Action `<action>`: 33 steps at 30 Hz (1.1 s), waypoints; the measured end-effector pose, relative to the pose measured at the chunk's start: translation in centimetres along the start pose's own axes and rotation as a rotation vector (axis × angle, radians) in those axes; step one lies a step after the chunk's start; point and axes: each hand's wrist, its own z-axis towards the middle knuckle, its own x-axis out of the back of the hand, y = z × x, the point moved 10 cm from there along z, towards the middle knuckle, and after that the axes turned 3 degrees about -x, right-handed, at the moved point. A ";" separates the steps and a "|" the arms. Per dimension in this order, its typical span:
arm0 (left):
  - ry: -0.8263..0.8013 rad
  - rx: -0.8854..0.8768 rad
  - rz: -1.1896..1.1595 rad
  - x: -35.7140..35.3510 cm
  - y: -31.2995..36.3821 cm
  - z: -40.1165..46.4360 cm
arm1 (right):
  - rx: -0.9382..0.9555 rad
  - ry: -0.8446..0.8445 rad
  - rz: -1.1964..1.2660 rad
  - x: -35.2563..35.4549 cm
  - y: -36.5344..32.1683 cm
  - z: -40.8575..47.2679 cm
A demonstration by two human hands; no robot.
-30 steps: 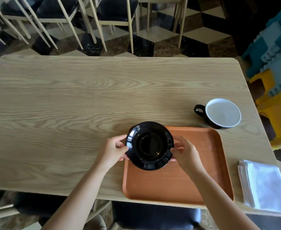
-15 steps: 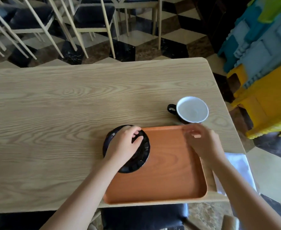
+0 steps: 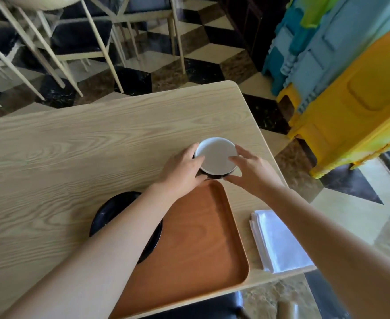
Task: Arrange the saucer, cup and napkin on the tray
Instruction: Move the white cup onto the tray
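Café or dining hall: wooden table (image 3: 74, 146); beyond it, rows of dark-cushioned chairs (image 3: 79, 40) on cube-patterned tiled floor (image 3: 203, 56); stacked plastic stools (image 3: 350, 93) beside the table.

My pale wood-grain worktop (image 3: 74, 146) sits on a floor (image 3: 203, 58) of black, white and brown cube-patterned tiles, cream-framed dark-seated chairs (image 3: 79, 40) beyond it, stacked blue and yellow plastic stools (image 3: 341, 84) alongside.
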 end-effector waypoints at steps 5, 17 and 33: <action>0.049 0.089 -0.128 0.0 -0.9 0.0 | 0.060 0.041 0.071 0.4 -0.1 0.0; 0.304 0.086 -0.180 1.5 0.5 -9.3 | 0.083 0.114 0.337 1.1 -2.1 -6.0; 0.280 0.106 -0.210 -0.3 0.4 -11.3 | 0.162 0.030 0.253 -0.7 -2.6 -6.3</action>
